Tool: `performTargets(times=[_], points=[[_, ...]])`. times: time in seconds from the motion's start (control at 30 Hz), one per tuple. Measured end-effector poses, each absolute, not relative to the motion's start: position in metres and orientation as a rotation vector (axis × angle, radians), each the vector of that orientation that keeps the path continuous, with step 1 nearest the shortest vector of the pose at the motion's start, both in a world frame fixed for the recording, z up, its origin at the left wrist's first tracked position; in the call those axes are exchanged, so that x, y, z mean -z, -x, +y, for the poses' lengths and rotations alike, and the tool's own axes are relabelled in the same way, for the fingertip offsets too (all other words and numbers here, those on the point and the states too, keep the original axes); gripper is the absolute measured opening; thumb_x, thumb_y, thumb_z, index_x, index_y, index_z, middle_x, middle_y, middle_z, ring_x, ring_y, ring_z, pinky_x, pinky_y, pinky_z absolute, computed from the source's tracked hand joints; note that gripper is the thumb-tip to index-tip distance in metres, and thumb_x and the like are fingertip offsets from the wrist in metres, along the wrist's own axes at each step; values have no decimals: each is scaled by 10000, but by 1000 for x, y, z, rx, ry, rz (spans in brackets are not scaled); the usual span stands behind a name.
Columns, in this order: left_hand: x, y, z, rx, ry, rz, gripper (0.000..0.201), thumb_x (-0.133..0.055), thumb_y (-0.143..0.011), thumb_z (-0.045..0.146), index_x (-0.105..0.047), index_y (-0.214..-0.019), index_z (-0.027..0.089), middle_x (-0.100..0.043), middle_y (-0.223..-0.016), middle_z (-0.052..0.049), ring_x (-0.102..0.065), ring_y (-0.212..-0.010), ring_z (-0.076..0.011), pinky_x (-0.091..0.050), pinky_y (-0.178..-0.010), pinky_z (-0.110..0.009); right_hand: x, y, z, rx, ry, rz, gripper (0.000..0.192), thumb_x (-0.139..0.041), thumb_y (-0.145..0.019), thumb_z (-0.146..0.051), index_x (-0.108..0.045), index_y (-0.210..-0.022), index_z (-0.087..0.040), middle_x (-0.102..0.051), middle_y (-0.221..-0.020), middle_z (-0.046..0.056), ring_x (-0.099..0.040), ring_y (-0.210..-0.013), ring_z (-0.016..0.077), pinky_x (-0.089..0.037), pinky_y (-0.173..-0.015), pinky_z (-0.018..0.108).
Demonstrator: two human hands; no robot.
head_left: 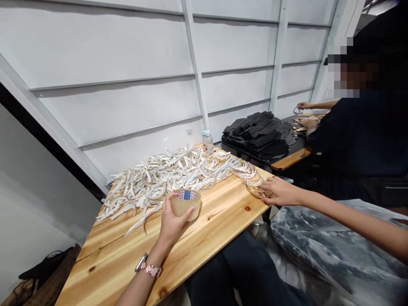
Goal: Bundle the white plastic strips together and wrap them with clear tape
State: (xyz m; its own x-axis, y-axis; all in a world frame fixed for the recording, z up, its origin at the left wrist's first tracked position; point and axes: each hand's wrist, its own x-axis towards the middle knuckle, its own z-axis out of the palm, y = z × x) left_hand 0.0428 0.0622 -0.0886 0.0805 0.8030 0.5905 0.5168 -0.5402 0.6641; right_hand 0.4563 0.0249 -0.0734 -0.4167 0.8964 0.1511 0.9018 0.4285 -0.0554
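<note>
My left hand (174, 219) is wrapped around a wide roll of clear packing tape (186, 208), holding it tilted above the wooden table, with a printed blue and red core. At the table's right edge, my right hand (274, 191) has its fingers bent over the end of a fanned row of curved pale strips (247, 172). What its fingertips pinch is partly hidden behind the hand. A large loose heap of similar white and tan curved strips (172, 170) spreads along the far side of the table (127, 255).
A clear bottle (207, 142) stands by the wall at the table's far corner. Stacked black pieces (258, 134) cover a neighbouring dark table, where a co-worker (366, 127) handles tan pieces. Clear plastic wrapping (325, 238) lies below on the right; a dark bag (44, 263) is at lower left.
</note>
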Motion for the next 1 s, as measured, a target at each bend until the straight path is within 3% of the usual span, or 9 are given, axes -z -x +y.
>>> performTargets(times=[0.17, 0.3, 0.43, 0.53, 0.7, 0.83, 0.93, 1.0], points=[[90, -44, 58, -1432, -2105, 1322, 612, -776, -693, 428, -450, -1176, 243, -475, -1301, -103, -422, -1294, -301, -289, -1115, -530, 68, -447, 26, 101, 1770, -2530, 352, -602, -768, -464, -667, -978, -188, -702, -984, 118, -601, -962, 332, -393, -849, 436], [90, -44, 59, -1425, -2118, 1318, 627, -774, -695, 429, -438, -1190, 240, -461, -1322, -111, -413, -1305, -304, -287, -1117, -529, 65, -438, 27, 178, 1843, -2534, 381, -636, -746, -484, -680, -982, -188, -718, -961, 131, -608, -983, 363, -377, -859, 461], [90, -45, 58, -1416, -2166, 1305, 623, -775, -696, 429, -443, -1187, 236, -465, -1315, -113, -402, -1316, -300, -286, -1121, -517, 73, -427, 32, 249, 1850, -2582, 183, -570, -803, -260, -699, -897, -170, -731, -905, 125, -651, -905, 305, -398, -790, 388], [90, -45, 58, -1416, -2178, 1302, 622, -775, -698, 427, -441, -1187, 237, -467, -1306, -112, -396, -1318, -300, -286, -1119, -524, 75, -422, 32, 324, 1865, -2594, 196, -525, -761, -99, -702, -840, -127, -719, -856, 166, -660, -861, 300, -404, -698, 343], [90, -45, 58, -1417, -2174, 1284, 599, -776, -702, 414, -442, -1173, 254, -468, -1295, -110, -380, -1332, -310, -276, -1115, -559, 36, -425, 35, 422, 1813, -2564, 189, -499, -837, -154, -686, -859, -152, -694, -854, 155, -642, -808, 258, -389, -615, 291], [89, -45, 57, -1417, -2165, 1274, 581, -772, -711, 399, -445, -1171, 256, -464, -1293, -113, -379, -1332, -322, -274, -1111, -574, 0, -432, 71, 470, 1765, -2531, 232, -460, -900, -213, -680, -945, -156, -690, -886, 156, -608, -940, 265, -409, -707, 307], [88, -45, 56, -1427, -2155, 1264, 576, -773, -708, 391, -451, -1166, 258, -464, -1293, -107, -374, -1334, -335, -270, -1112, -576, 4, -437, 105, 386, 1786, -2573, 228, -540, -807, -136, -717, -939, -195, -712, -867, 111, -635, -919, 247, -419, -694, 290], [88, -44, 56, -1433, -2149, 1247, 575, -772, -708, 386, -455, -1170, 252, -467, -1292, -106, -371, -1336, -340, -267, -1111, -581, 16, -439, 121, 322, 1806, -2595, 346, -580, -712, -67, -732, -971, -240, -727, -864, 70, -661, -844, 221, -422, -660, 269]])
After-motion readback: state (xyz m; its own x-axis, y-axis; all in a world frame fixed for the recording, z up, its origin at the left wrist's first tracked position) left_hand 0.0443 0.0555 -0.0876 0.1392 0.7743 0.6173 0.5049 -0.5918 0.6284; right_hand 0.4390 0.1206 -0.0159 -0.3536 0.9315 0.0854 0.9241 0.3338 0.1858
